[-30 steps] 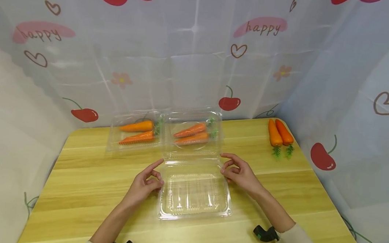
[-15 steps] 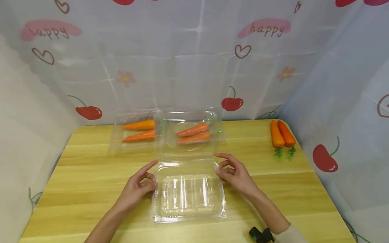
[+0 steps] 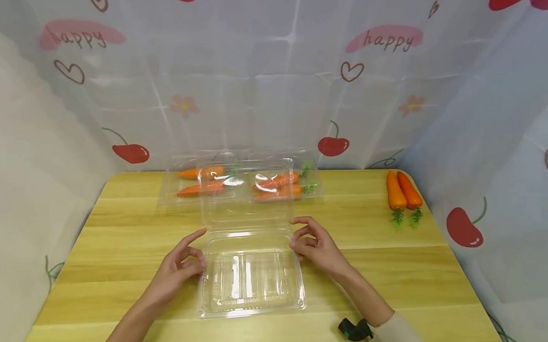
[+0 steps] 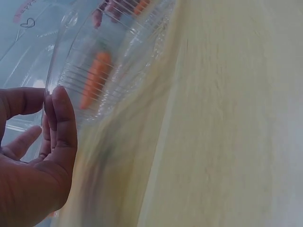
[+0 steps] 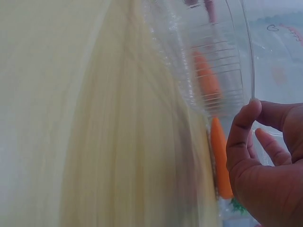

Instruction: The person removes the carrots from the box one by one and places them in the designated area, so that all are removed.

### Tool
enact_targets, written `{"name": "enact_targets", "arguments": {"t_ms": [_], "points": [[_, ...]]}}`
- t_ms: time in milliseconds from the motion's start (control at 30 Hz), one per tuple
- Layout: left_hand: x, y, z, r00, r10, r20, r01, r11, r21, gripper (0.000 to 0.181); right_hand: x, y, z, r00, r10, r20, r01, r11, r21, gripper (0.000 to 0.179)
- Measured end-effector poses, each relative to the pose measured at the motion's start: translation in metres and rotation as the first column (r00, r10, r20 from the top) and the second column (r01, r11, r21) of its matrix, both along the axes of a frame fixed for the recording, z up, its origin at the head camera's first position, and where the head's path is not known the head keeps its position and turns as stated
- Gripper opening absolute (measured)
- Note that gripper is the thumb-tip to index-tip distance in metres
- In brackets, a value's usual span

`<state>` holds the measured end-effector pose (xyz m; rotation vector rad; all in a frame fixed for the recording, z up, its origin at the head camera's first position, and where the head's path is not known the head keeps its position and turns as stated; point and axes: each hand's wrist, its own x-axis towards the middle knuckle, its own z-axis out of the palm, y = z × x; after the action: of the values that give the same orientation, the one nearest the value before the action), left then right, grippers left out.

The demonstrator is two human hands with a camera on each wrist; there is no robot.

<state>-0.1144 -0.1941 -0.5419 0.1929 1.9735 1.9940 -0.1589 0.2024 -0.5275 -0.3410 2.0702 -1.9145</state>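
Observation:
A clear plastic clamshell box [image 3: 251,313] with its lid [image 3: 248,218] swung up and back is held between both hands over the table. My left hand [image 3: 176,269] pinches its left rim between thumb and fingers, with the index finger extended along the side. On the opposite rim, my right hand [image 3: 316,248] pinches the edge in the same way. In the left wrist view, the ribbed clear wall [image 4: 118,85] shows beyond my fingertips. The right wrist view has thumb and finger together at the box's rim [image 5: 251,61].
Behind the lid, two carrots [image 3: 200,189] lie in a clear box at the back left. Two more carrots [image 3: 277,193] lie in clear plastic beside them. At the back right corner, a loose pair of carrots [image 3: 395,193] rests on the wooden table [image 3: 365,294]. A printed curtain [image 3: 277,104] hangs behind.
Both hands have moved left with the clamshell box between them. Its raised lid now overlaps carrots of both pairs behind it, instead of mainly the right pair. The view has shifted slightly.

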Motion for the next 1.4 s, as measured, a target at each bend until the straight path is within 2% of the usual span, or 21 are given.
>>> {"name": "enact_targets", "arguments": {"t_ms": [433, 667, 1067, 1400], "points": [[0.011, -0.041, 0.007, 1.000, 0.023, -0.007, -0.023, 0.999, -0.032, 0.078, -0.011, -0.042, -0.003, 0.999, 0.049, 0.000, -0.049, 0.999, -0.008, 0.053], [0.015, -0.068, 0.013, 0.999, 0.032, -0.033, -0.033, 0.999, -0.043, 0.077, -0.017, -0.070, -0.004, 0.997, 0.079, -0.006, -0.079, 0.997, -0.010, 0.052], [0.026, -0.120, 0.017, 0.999, 0.041, -0.013, -0.041, 0.997, -0.063, 0.079, -0.020, -0.122, -0.008, 0.989, 0.149, -0.024, -0.150, 0.988, -0.023, 0.056], [0.031, -0.157, 0.023, 0.999, 0.051, -0.014, -0.053, 0.984, -0.169, 0.079, -0.020, -0.162, -0.009, 0.986, 0.160, -0.049, -0.161, 0.987, -0.020, 0.055]]}}
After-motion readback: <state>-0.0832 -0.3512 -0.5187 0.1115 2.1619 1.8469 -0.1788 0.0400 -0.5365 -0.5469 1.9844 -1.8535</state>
